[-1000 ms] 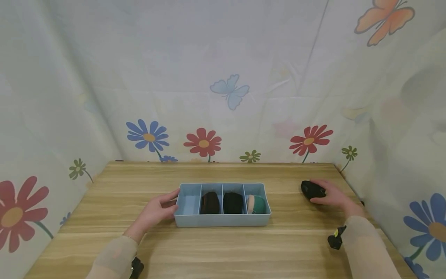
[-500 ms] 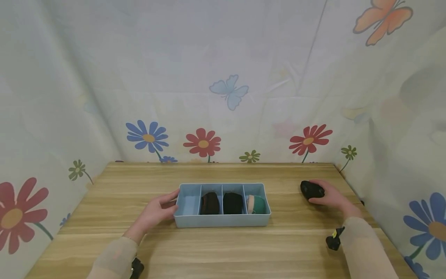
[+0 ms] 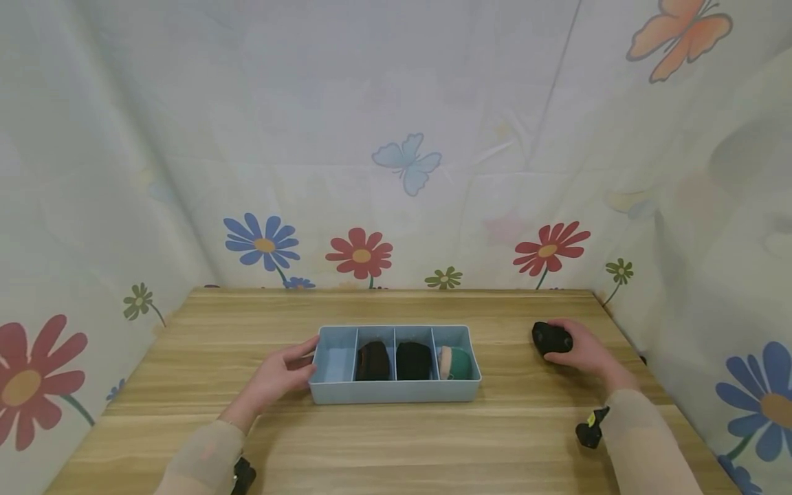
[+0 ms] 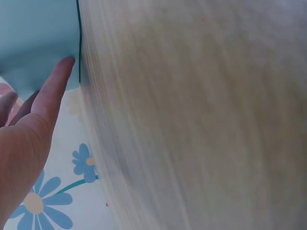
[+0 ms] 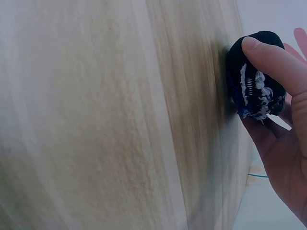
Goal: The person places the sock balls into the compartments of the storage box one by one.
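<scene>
On the wooden table stands a light blue divided box. Inside it, in separate compartments, sit a dark brown rolled sock, a black rolled sock and a green rolled sock with a pinkish part; the leftmost compartment shows its bare floor. My left hand touches the box's left end, its thumb extended along the blue wall in the left wrist view. At the right, my right hand pinches another black rolled sock between thumb and fingers, close over the table; loose white threads show on it.
The wooden table ends at a white curtain printed with flowers and butterflies, which hangs behind it and at both sides. Black wrist devices sit by both sleeves. Bare tabletop lies between the box and the right hand.
My right hand has shifted slightly left, towards the box, with the black sock in its grip. The left hand and the box have stayed in place.
</scene>
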Motion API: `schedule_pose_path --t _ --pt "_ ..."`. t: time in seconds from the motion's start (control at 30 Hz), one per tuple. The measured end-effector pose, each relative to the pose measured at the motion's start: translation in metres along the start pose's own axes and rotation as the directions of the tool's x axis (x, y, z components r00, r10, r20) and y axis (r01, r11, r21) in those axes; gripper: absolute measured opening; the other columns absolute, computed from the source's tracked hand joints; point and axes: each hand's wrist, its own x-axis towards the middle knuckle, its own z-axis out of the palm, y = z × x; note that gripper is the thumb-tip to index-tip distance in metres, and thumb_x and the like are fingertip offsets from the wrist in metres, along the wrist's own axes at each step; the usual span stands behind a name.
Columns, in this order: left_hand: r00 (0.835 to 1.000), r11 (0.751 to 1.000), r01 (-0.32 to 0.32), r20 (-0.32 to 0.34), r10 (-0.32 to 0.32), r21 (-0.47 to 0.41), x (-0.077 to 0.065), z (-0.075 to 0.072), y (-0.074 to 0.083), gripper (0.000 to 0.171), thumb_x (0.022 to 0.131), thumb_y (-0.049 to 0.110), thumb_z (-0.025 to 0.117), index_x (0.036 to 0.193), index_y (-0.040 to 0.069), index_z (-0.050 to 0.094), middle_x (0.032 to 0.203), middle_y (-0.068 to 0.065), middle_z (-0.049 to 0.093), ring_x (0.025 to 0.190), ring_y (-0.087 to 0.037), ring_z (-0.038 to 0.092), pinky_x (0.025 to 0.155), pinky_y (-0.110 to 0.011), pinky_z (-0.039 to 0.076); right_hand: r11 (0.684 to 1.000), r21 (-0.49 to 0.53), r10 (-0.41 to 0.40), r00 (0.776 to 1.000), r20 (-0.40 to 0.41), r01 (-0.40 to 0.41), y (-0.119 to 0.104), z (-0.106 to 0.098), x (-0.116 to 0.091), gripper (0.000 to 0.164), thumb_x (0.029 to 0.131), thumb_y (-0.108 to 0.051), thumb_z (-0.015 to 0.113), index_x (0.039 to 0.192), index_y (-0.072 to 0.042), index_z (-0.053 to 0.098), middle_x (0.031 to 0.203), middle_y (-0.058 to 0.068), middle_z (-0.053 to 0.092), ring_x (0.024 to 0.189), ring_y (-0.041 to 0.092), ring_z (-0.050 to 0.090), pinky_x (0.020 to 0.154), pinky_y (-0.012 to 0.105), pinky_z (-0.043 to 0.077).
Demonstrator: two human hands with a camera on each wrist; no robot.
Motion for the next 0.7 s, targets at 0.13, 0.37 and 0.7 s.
schedule_pose_path --t 0.13,0.37,0.7 --pt "1.0 1.0 0.004 -0.006 -0.004 -0.004 0.0 0.001 0.0 0.062 0.094 0.011 0.066 0.151 0.008 0.042 0.154 -0.021 0.037 0.13 -0.04 0.049 0.089 -0.037 0.055 1.0 -0.011 0.018 1.0 -0.004 -0.018 -0.003 0.002 -0.001 0.071 0.08 -0.024 0.083 0.134 0.007 0.049 0.134 0.035 0.046 0.122 0.052 0.042 0.101 0.067 0.034" --pt "1.0 1.0 0.006 -0.001 -0.006 0.003 0.0 0.001 -0.001 0.063 0.094 0.013 0.067 0.151 0.009 0.041 0.154 -0.021 0.037 0.13 -0.04 0.049 0.091 -0.039 0.054 0.999 -0.019 0.03 0.999 -0.012 -0.031 -0.007 0.005 -0.003 0.071 0.08 -0.024 0.083 0.134 0.006 0.049 0.132 0.035 0.046 0.119 0.051 0.043 0.099 0.067 0.036" --pt "1.0 1.0 0.004 0.003 -0.004 0.001 0.0 0.0 -0.001 0.062 0.095 0.01 0.064 0.152 0.007 0.04 0.154 -0.021 0.036 0.13 -0.041 0.048 0.09 -0.039 0.055 1.0 -0.013 0.016 0.999 -0.036 -0.017 -0.015 0.011 -0.003 0.07 0.079 -0.025 0.083 0.133 0.005 0.051 0.131 0.033 0.048 0.119 0.049 0.044 0.1 0.066 0.036"
